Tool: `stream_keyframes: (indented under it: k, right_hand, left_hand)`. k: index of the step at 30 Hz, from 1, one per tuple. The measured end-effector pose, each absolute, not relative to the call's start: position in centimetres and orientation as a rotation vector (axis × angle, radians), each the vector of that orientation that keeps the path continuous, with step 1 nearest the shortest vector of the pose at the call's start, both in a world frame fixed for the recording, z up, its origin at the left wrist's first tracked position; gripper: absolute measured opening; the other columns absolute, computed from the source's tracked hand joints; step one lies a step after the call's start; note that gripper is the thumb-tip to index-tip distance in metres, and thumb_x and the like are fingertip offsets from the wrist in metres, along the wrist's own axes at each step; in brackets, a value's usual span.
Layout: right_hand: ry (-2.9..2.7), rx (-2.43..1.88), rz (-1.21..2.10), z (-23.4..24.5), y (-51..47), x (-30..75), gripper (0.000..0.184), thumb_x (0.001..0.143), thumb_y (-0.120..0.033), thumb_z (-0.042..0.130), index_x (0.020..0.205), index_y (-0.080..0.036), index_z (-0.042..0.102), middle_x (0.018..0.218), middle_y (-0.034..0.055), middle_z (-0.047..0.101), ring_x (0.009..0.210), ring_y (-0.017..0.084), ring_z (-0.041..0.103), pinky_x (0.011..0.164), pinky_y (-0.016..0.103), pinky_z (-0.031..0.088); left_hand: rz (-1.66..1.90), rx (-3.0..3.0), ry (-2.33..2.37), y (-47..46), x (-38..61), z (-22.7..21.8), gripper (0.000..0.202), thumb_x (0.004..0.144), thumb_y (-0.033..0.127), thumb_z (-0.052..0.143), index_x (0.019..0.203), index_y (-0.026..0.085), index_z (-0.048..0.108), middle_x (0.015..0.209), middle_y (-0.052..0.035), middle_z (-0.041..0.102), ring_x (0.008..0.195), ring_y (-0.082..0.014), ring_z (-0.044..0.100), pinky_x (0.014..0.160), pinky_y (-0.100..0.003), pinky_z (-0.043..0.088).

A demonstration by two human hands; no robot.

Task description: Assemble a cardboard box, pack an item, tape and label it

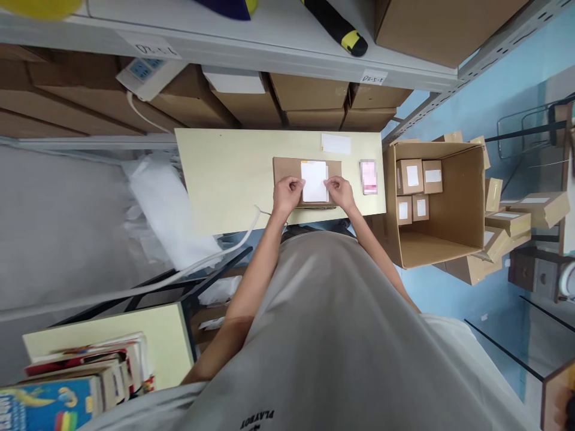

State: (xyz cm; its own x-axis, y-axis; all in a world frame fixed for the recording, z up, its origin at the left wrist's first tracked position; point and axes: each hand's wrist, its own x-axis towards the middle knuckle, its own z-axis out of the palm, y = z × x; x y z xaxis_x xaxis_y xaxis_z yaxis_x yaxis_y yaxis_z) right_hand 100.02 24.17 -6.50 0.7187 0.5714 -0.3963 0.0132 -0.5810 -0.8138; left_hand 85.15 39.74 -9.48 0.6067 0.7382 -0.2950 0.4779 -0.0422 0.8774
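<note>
A white label (314, 182) lies over the middle of a flat brown cardboard piece (284, 167), which rests on the pale yellow table (224, 179). My left hand (288, 195) pinches the label's left edge between thumb and finger. At the opposite edge, my right hand (340, 192) has its fingers closed on the label too. Both hands sit low over the cardboard. To the right of my right hand lies a small pink and white item (369, 176), its surface blurred. A white paper slip (335, 143) is near the table's back edge.
An open carton (442, 246) with several small labelled boxes stands right of the table. Above the table runs a shelf (269, 57) bearing a black and yellow tool handle (336, 27). A white cable (197, 263) crosses at left. Books (103, 374) are stacked lower left.
</note>
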Motion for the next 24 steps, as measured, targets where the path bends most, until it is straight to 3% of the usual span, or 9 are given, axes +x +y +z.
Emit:
stream_keyframes:
  k: [6, 17, 24]
  right_hand:
    - [-0.428, -2.122, 0.806, -7.1, 24.1, 100.4, 0.021, 0.099, -0.04, 0.075, 0.086, -0.025, 0.071, 0.097, 0.0053, 0.079, 0.091, 0.023, 0.071, 0.096, 0.036, 0.058]
    - [-0.473, -2.218, 0.803, -6.8, 24.0, 100.3, 0.016, 0.097, -0.031, 0.071, 0.082, -0.026, 0.067, 0.102, 0.0055, 0.079, 0.096, 0.024, 0.073, 0.101, 0.038, 0.059]
    - [-0.498, -2.249, 0.82, -6.7, 24.2, 100.3, 0.013, 0.096, -0.027, 0.067, 0.083, -0.025, 0.065, 0.099, 0.0023, 0.078, 0.095, 0.021, 0.072, 0.099, 0.033, 0.059]
  left_hand:
    - [0.28, 1.714, 1.05, 39.0, 85.6, -10.1, 0.017, 0.093, 0.037, 0.077, 0.083, 0.023, 0.074, 0.091, -0.0065, 0.076, 0.083, -0.0232, 0.065, 0.087, -0.037, 0.055]
    - [0.16, 1.824, 1.051, 38.9, 86.2, -10.0, 0.023, 0.092, 0.03, 0.078, 0.072, 0.024, 0.07, 0.087, -0.0077, 0.074, 0.086, -0.0259, 0.066, 0.087, -0.038, 0.051]
    - [-0.065, 1.903, 1.098, 39.3, 86.4, -9.0, 0.021, 0.099, 0.033, 0.07, 0.087, 0.02, 0.082, 0.101, -0.0071, 0.081, 0.097, -0.0257, 0.073, 0.091, -0.034, 0.054]
